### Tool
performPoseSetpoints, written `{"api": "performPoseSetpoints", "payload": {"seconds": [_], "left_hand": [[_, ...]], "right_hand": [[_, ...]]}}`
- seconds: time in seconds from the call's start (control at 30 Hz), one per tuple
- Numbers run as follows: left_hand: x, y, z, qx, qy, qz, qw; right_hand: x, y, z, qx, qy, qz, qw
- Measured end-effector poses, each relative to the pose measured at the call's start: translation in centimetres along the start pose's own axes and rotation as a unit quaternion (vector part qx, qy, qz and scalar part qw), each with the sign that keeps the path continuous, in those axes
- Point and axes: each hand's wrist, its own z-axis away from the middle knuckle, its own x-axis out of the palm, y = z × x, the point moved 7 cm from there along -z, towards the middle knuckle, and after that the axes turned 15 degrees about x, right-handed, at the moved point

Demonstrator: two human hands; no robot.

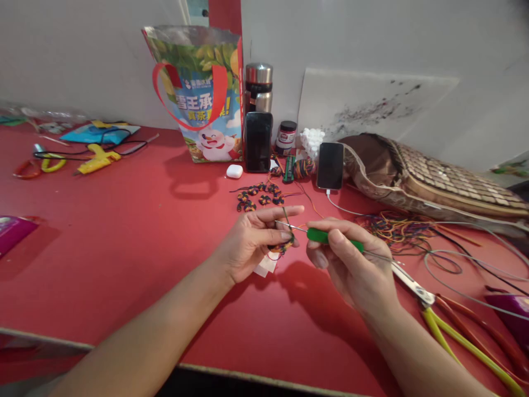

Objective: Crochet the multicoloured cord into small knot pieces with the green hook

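My left hand [261,238] pinches a small multicolored crochet piece [281,247], and a dark strand of yarn runs up over its raised index finger. A crochet hook with a green handle [317,235] is gripped in my right hand [357,259]. The hook's thin metal tip points left and meets the yarn just above the piece. Behind my hands, several finished-looking crochet pieces [264,199] in the same dark and orange colors lie in a loose ring. A bit of white paper [265,266] shows on the table under my left hand.
Scissors [425,298] with red and yellow handles lie right of my right hand, near tangled yarn [392,227]. Two phones [258,142], a flask [259,82], a shopping bag [206,99] and a beaded bag [450,176] stand at the back. A yellow glue gun [98,160] lies left.
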Motion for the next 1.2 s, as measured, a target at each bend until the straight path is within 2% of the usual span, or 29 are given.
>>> {"api": "performPoseSetpoints", "payload": {"seconds": [0.17, 0.3, 0.4, 0.47, 0.6, 0.67, 0.77, 0.83, 0.93, 1.2], "left_hand": [[-0.2, -0.2, 0.1, 0.057, 0.04, -0.016, 0.997], [-0.2, 0.2, 0.1, 0.097, 0.038, -0.057, 0.993], [-0.2, 0.4, 0.2, 0.107, 0.045, -0.076, 0.99], [-0.3, 0.2, 0.2, 0.109, 0.059, -0.077, 0.989], [-0.5, -0.3, 0.3, 0.106, 0.092, -0.06, 0.988], [-0.4, -0.4, 0.2, 0.099, 0.092, -0.047, 0.99], [-0.3, -0.3, 0.0, 0.075, 0.072, -0.008, 0.995], [-0.4, 0.0, -0.1, 0.052, 0.059, 0.015, 0.997], [-0.4, 0.4, -0.1, 0.016, 0.031, 0.033, 0.999], [-0.8, 1.3, -0.2, -0.019, 0.003, 0.045, 0.999]], "right_hand": [[-0.4, 0.5, 0.3, -0.016, 0.043, 0.0, 0.999], [-0.8, 0.6, 0.4, -0.022, 0.054, 0.012, 0.998], [-0.8, 0.6, 0.5, -0.035, 0.065, 0.06, 0.995], [-0.6, 0.4, 0.8, -0.068, 0.089, 0.12, 0.987], [0.4, -0.1, 1.7, -0.147, 0.146, 0.238, 0.949], [0.8, -0.1, 2.0, -0.174, 0.141, 0.256, 0.94], [0.9, 0.0, 1.9, -0.19, 0.093, 0.244, 0.946], [0.6, 0.2, 1.7, -0.173, 0.059, 0.214, 0.96], [-0.3, 0.4, 1.2, -0.132, 0.046, 0.159, 0.977], [-0.7, -0.1, 1.0, -0.095, 0.032, 0.113, 0.989]]}}
